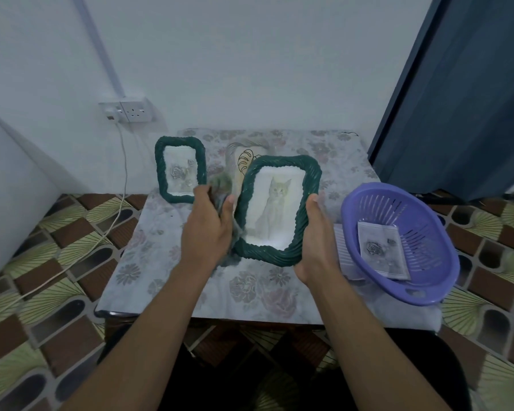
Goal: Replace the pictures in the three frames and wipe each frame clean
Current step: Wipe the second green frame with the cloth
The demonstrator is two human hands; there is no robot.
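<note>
- Wiping looks to be the step in hand: the right grip point(315, 241) clasps the lower right edge of the held green frame point(267, 256), which is raised and tilted above the surface point(166, 262) with a cat picture point(275, 203) inside
- The left grip point(208, 229) is bunched round a grey-green cloth point(221, 185), just beside that frame's left rim
- Next, I judge, the cloth must sweep across glass and weave while the right steadies
- Count: three frames (the held one, a second green frame point(161, 170) standing back left, a pale frame point(244, 161) half hidden behind), one cloth, one purple basket point(428, 289), one rose print point(382, 250) in it
</note>
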